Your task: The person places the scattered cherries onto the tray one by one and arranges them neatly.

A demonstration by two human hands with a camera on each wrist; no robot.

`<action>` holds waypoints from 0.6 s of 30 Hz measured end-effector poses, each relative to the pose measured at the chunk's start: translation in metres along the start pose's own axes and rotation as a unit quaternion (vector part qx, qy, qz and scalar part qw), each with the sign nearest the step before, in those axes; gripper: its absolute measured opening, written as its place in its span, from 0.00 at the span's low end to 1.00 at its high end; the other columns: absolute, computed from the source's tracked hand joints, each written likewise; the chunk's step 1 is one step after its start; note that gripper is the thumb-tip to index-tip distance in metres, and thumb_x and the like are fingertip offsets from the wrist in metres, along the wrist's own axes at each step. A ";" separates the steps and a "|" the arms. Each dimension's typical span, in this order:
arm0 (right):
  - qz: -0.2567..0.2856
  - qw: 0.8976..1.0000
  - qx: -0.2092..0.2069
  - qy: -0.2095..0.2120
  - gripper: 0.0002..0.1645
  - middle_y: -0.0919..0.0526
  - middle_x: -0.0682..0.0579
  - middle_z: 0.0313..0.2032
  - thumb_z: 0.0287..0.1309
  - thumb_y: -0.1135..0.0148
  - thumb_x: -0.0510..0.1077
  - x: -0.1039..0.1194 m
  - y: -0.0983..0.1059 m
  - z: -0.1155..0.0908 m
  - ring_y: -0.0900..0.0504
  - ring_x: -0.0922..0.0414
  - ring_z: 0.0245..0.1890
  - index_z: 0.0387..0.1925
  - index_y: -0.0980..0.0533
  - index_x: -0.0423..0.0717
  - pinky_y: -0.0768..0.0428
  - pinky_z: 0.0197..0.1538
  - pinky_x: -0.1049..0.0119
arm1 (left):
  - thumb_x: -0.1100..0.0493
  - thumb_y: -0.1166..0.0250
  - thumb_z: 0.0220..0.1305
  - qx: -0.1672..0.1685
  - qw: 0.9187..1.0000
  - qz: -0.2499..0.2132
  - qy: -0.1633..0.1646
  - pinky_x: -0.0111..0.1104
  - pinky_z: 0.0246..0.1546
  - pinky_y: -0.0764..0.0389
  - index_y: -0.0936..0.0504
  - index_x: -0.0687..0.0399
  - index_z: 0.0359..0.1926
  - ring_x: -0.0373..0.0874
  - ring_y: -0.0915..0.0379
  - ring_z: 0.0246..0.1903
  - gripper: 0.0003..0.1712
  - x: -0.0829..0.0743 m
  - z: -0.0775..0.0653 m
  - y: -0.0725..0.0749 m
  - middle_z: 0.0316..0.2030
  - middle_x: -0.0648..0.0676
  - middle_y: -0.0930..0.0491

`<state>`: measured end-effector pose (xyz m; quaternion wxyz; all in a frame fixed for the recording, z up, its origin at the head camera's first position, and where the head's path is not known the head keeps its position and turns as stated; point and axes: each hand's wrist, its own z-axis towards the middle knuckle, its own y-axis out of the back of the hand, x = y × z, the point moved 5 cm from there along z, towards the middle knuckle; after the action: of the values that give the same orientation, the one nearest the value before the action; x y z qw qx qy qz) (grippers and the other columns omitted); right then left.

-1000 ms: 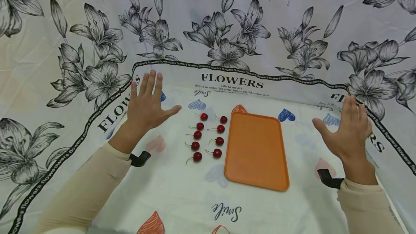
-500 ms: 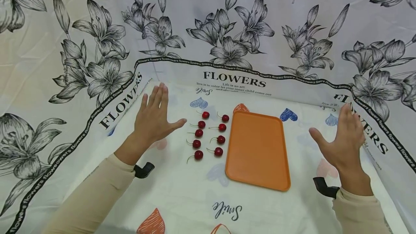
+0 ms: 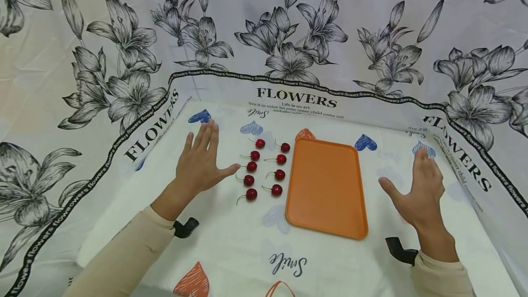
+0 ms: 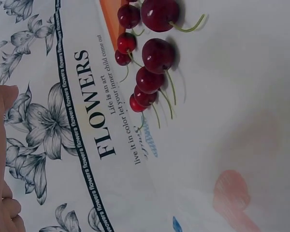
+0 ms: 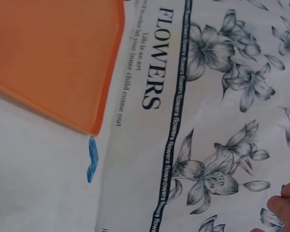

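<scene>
Several dark red cherries with green stems lie in two columns in the middle of the head view, among them a front left cherry (image 3: 251, 194) and a front right cherry (image 3: 277, 189). Just right of them lies an orange rectangular tray (image 3: 326, 189) with a low rim, bare inside. My left hand (image 3: 200, 162) hovers left of the cherries, fingers straight, thumb pointing toward them, holding nothing. To the right of the tray my right hand (image 3: 420, 191) is held above the cloth, fingers straight and thumb spread, also holding nothing. The left wrist view shows the cherries (image 4: 158, 55) close up.
A white cloth (image 3: 231, 242) printed with hearts and words covers the table. Behind it rises a curtain-like cloth with black flower prints (image 3: 288, 63) and a dark lettered band. Black wrist mounts (image 3: 186, 227) sit at both cuffs.
Both hands have come lower and nearer the middle, the left moving right and the right moving left. The cherries and tray stay where they were; the view shifts slightly.
</scene>
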<state>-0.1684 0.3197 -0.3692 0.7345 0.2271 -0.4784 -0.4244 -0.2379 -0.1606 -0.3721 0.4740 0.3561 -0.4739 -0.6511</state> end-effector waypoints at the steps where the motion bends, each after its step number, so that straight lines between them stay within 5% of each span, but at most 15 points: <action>1: -0.003 1.000 0.004 -0.002 0.63 0.60 0.42 0.74 0.55 0.36 0.61 -0.001 -0.003 -0.002 0.63 0.38 0.71 0.75 0.63 0.43 0.69 0.61 0.32 | 0.20 0.47 0.52 0.002 1.000 0.001 0.000 0.50 0.67 0.66 0.61 0.66 0.74 0.53 0.71 0.72 0.69 -0.001 -0.001 -0.002 0.74 0.61 0.62; 18: -0.017 0.995 0.095 -0.020 0.65 0.59 0.39 0.74 0.53 0.34 0.61 -0.017 -0.052 -0.038 0.59 0.32 0.69 0.75 0.63 0.40 0.67 0.59 0.28 | 0.22 0.45 0.52 0.031 0.999 -0.004 -0.006 0.50 0.67 0.65 0.57 0.66 0.74 0.54 0.68 0.72 0.67 -0.008 -0.018 -0.031 0.74 0.62 0.59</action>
<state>-0.1585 0.3032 -0.4333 0.6921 0.2955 -0.5276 -0.3940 -0.2280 -0.1549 -0.4070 0.4574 0.3686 -0.4954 -0.6399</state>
